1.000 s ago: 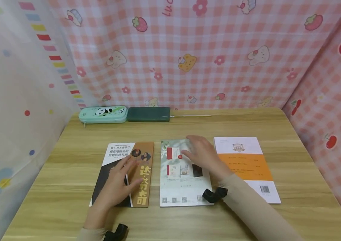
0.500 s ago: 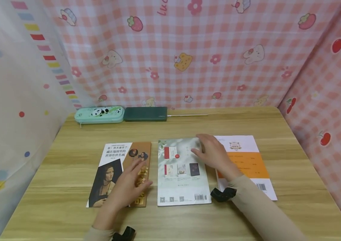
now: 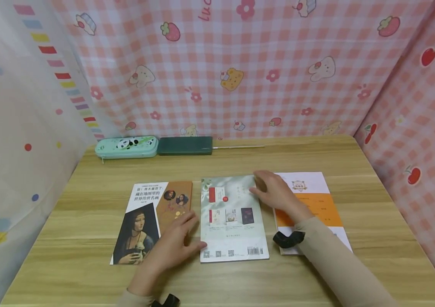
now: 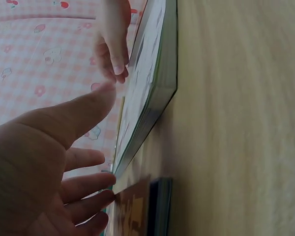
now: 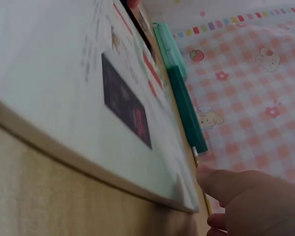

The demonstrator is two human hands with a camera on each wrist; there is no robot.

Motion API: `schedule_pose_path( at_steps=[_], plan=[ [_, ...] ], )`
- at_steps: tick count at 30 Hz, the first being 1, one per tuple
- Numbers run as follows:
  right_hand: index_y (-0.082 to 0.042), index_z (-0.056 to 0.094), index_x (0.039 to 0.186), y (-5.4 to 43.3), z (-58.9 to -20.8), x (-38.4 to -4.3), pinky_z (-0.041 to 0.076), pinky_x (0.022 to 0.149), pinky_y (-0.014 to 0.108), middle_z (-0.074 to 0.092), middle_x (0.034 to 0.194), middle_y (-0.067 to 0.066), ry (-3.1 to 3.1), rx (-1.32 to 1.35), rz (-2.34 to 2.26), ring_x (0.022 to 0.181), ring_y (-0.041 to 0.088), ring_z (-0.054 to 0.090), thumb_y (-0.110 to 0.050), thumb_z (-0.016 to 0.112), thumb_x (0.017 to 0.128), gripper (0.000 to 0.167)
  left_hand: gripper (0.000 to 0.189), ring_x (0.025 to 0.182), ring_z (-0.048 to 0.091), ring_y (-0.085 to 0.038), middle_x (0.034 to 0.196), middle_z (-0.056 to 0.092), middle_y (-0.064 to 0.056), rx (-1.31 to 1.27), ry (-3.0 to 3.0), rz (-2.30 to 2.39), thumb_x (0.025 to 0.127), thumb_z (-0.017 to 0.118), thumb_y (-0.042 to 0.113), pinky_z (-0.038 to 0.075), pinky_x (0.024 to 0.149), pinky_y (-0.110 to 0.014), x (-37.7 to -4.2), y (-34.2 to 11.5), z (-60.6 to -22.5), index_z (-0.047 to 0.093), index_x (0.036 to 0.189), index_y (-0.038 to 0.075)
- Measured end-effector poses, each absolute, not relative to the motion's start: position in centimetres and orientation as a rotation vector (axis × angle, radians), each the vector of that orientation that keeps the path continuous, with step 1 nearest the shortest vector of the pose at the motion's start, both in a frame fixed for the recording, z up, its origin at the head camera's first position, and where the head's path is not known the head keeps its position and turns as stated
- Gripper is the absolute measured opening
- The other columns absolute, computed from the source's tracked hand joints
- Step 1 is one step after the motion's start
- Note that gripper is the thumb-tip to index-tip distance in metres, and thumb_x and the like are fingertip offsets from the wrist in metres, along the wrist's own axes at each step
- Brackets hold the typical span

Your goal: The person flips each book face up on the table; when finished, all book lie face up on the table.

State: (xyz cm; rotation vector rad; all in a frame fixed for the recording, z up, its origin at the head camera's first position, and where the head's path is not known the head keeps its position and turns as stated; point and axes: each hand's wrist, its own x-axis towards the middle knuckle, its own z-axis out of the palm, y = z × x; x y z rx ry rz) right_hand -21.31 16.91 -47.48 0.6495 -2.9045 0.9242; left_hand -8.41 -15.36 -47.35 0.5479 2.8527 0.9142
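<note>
Three books, all flat in one row on worktop (image 3: pixel 68 230): left book (image 3: pixel 137 217), middle book (image 3: pixel 233 230), right book (image 3: pixel 319 209). Long axes roughly parallel, running from near edge toward far edge. Middle book between both hands, barcode side up, barcode at near right corner, top of printing toward checked curtain (image 3: pixel 179 98). Left book with title end toward curtain, painted portrait nearer. Right book with crest end toward curtain, orange band across its middle, near part partly hidden by right sleeve (image 3: pixel 336 260).

Hands, two. Left hand (image 3: pixel 173 245) over near right corner of left book, thumb at left edge of middle book; grip apart, fingers spread. Right hand (image 3: pixel 277 192) at far right corner of middle book, reaching across gap from right book; grip apart, thumb away from fingers. Contact with middle book: cannot tell for either hand.

Counted along far side, left to right: one mint pencil case (image 3: pixel 127 147), one dark green box (image 3: pixel 185 146), one thin rod (image 3: pixel 238 147). Long axes left to right, rod pointing right. Black wrist pieces (image 3: pixel 288 239): two, one per wrist.
</note>
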Motion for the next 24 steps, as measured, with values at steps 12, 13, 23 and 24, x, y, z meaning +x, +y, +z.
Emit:
schedule_pose_path(
  at_steps=[12,13,23,24],
  plan=[
    [0.003,0.055,0.141,17.0,-48.3,-22.8,0.037,0.115,0.052,0.056,0.142,0.021,-2.989,0.739,0.86,0.134,0.039,0.05,-0.029,0.074,0.094,0.061,0.112,0.142,0.039,-0.037,0.156,0.041,-0.019,0.753,2.823,0.763,0.056,0.093,0.057,0.032,0.117,-0.054,-8.1,-14.8,-48.0,0.054,0.144,-0.001],
    [0.003,0.055,0.141,16.9,-48.3,-22.9,0.037,0.116,0.051,0.056,0.142,0.021,-2.993,0.746,0.852,0.134,0.038,0.05,-0.03,0.075,0.094,0.061,0.111,0.143,0.039,-0.038,0.156,0.041,-0.019,0.748,2.827,0.759,0.057,0.093,0.056,0.032,0.118,-0.054,-8.0,-14.8,-48.1,0.054,0.144,-0.001],
    [0.008,0.062,0.129,17.2,-48.2,-23.4,0.044,0.109,0.054,0.063,0.13,0.025,-2.861,0.878,0.886,0.124,0.041,0.057,0.003,0.052,0.099,0.032,0.095,0.139,0.044,-0.039,0.153,0.046,-0.019,0.671,2.824,0.844,0.067,0.095,0.038,0.035,0.115,-0.054,-8.1,-14.7,-48.2,0.055,0.141,-0.005],
    [0.008,0.062,0.128,17.3,-48.3,-23.5,0.044,0.108,0.054,0.064,0.129,0.025,-2.848,0.889,0.87,0.123,0.041,0.058,0.005,0.05,0.099,0.032,0.096,0.139,0.044,-0.04,0.153,0.045,-0.019,0.662,2.819,0.856,0.066,0.095,0.038,0.035,0.115,-0.055,-8.1,-14.7,-48.2,0.054,0.142,-0.004]
  ],
)
